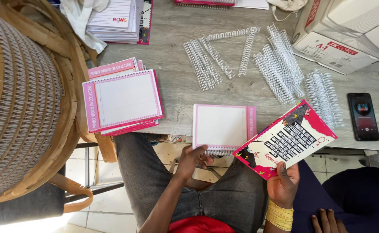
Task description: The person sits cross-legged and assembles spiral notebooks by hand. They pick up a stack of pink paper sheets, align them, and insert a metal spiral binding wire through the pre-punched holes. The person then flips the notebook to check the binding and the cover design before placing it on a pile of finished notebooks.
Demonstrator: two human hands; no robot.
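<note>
the grey wooden bench [176, 82] ends at its near edge just above the person's lap, and the pink-bordered notebook [224, 126] lies right at that edge, its spiral-bound side hanging slightly over toward the knees. bare bench shows between this notebook and the loose white binding coils [241, 56] spread farther back, and again between the notebook and the stack of pink-bordered pages [122, 101] to the left, which also overhangs the near edge. below the bench edge there is open room over the lap and the tiled floor [107, 211].

a big spool of white coil in a cardboard frame [23, 99] crowds the left side. a white paper carton [349, 34] sits at the far right corner, and a dark phone [363, 116] lies flat near the right edge, just beside a bundle of coils. more stacked pads [116, 19] rest at the back left. another person's fingers [327, 220] show at the bottom right, apart from the work.

the left hand [193, 157] reaches up from the lap, fingers curled onto the notebook's coil edge, touching it; whether it truly grips cannot be told. the right hand [283, 184], with yellow bands on the wrist, is clenched on the lower corner of a colourful printed cover [286, 138], held tilted above the bench edge beside the notebook.
</note>
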